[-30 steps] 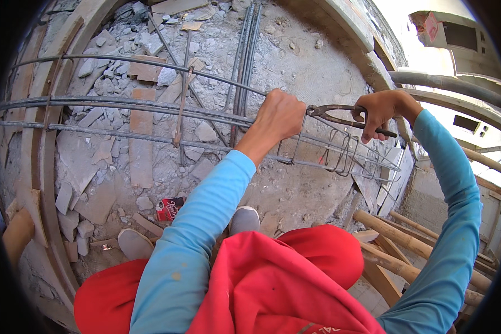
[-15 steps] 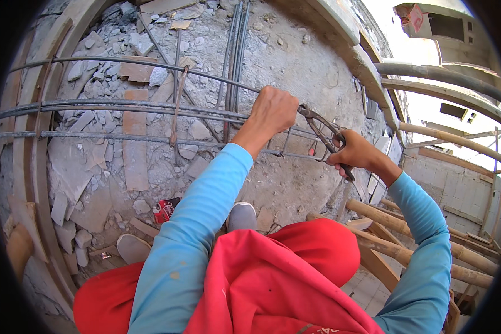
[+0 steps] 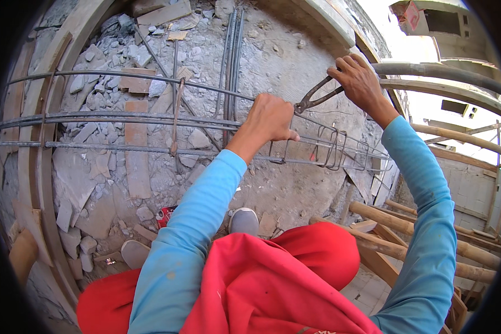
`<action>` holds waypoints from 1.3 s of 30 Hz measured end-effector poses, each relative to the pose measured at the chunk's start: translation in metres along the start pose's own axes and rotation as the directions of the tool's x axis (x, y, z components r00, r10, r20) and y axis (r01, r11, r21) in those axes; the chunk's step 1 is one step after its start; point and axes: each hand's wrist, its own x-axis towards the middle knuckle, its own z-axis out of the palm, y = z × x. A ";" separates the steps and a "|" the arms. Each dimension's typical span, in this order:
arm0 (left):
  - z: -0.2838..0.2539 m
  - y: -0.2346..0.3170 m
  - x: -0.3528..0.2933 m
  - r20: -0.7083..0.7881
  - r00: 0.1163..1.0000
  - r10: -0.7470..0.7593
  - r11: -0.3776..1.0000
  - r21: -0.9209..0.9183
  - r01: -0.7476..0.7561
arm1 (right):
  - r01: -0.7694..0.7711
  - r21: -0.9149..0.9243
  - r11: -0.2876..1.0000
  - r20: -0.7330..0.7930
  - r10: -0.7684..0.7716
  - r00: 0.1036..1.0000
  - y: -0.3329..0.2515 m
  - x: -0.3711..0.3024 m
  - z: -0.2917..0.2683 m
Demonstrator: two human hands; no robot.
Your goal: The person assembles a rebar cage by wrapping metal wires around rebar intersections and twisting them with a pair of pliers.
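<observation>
Floor (image 3: 284, 192) is dusty, running below left grip (image 3: 270, 116) and right grip (image 3: 359, 82). Rebar cage (image 3: 176, 118) lies crosswise, passing right under left grip: long bars off to its left, close-set stirrups (image 3: 337, 150) to its right, on the near side of right grip. Timber boards (image 3: 28, 172) well out to the left of left grip. Bamboo poles (image 3: 412, 229) on the near side of right grip, well apart. Rubble (image 3: 94, 200) spread left of left grip, under the cage. Loose bars (image 3: 232, 61) bundled just beyond left grip, pointing away from it. Gray shoes (image 3: 244, 221), near side of left grip.

Pincers (image 3: 310, 103) sit between the grips: head just beside left grip's knuckles, handles spread, ends in right grip. Right grip is clamped on those handle ends. Left grip is curled tight over the cage's upper bars; underside hidden from here, can't tell which bars it has. Red pack (image 3: 164, 216) on the floor, near side and left of left grip, partly hidden by the left sleeve (image 3: 200, 211).
</observation>
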 end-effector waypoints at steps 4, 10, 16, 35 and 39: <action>0.005 0.000 -0.003 -0.094 0.995 -0.010 0.999 -0.040 0.006 | 0.129 0.011 0.992 -0.098 -0.128 0.987 0.008 0.059 0.037; 0.010 -0.005 -0.003 -0.095 0.995 0.015 0.999 -0.044 -0.019 | 0.339 0.206 0.918 0.013 -0.349 0.937 -0.005 0.128 0.081; 0.016 -0.012 -0.005 -0.088 0.996 0.017 0.999 -0.036 -0.021 | 0.457 0.310 0.834 -0.039 -0.469 0.882 -0.026 0.162 0.105; -0.004 -0.014 0.035 0.215 0.966 -0.143 0.989 0.000 0.146 | 0.171 0.237 0.956 -0.138 -0.141 0.980 0.023 0.065 0.066; -0.009 -0.012 0.028 0.196 0.964 -0.179 0.980 -0.047 0.192 | 0.197 0.229 0.953 -0.189 -0.155 0.970 0.023 0.062 0.064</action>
